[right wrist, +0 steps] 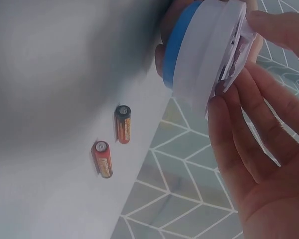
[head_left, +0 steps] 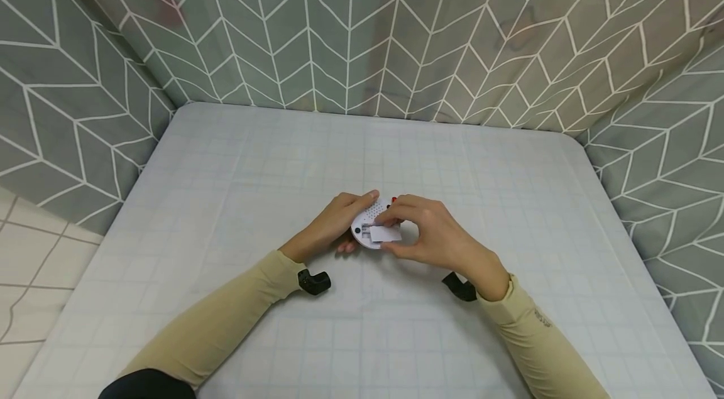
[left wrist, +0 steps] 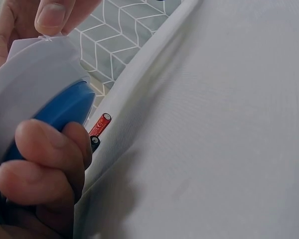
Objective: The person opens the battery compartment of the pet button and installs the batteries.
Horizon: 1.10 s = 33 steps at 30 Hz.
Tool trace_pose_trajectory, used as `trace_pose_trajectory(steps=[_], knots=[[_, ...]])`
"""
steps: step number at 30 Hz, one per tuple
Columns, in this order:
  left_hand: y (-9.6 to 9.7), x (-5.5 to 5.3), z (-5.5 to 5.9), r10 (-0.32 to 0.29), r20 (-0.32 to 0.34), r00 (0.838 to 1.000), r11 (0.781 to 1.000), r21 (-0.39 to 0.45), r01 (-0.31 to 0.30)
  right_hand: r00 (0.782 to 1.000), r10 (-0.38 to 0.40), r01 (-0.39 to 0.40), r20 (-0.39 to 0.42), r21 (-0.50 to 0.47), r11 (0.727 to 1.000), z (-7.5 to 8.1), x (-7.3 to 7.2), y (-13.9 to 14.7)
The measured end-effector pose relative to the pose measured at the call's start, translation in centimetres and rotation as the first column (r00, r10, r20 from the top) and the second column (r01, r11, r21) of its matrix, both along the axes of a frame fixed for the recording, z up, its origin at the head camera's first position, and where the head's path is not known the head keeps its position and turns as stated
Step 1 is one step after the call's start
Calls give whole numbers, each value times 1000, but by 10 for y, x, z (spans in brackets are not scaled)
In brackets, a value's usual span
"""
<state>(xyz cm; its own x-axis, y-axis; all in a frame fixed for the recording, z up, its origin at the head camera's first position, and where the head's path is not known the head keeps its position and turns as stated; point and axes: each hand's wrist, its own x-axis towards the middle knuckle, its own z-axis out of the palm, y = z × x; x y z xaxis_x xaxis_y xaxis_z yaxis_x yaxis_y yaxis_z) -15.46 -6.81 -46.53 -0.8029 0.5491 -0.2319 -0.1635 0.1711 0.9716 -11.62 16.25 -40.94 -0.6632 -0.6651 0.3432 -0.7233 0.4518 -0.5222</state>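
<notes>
A round white device [head_left: 359,218] with a blue base [right wrist: 182,45] is held up over the table, its back face turned upward. That face has speaker holes and a battery compartment. My left hand [head_left: 338,218] grips the device from the left, fingers curled round the blue side in the left wrist view. My right hand [head_left: 438,232] pinches a white battery cover [head_left: 386,234] between thumb and fingers, over part of the compartment. In the right wrist view the cover tilts out from the back face. Two batteries, one black and orange [right wrist: 123,125], one red [right wrist: 103,160], lie just beyond the device.
A white cloth with a faint grid covers the table [head_left: 271,166]. Grey patterned curtains [head_left: 351,28] hang along its back and sides. Tiled floor [head_left: 39,261] shows at the left. Each wrist wears a small black camera mount [head_left: 314,283].
</notes>
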Motion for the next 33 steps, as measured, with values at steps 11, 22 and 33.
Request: trace_pose_trajectory(steps=[11,22,33], knots=[[0,0,-1,4,8,1000,1000,0,-4,999,-38,38,35,-6,999,3,-6,13],[2,-1,-1,26,19,999,1000,-18,-26,995,-103,103,19,-10,995,7,-17,28],[2,0,-1,32,14,999,999,-37,-31,987,-159,159,-12,4,987,-1,-27,44]])
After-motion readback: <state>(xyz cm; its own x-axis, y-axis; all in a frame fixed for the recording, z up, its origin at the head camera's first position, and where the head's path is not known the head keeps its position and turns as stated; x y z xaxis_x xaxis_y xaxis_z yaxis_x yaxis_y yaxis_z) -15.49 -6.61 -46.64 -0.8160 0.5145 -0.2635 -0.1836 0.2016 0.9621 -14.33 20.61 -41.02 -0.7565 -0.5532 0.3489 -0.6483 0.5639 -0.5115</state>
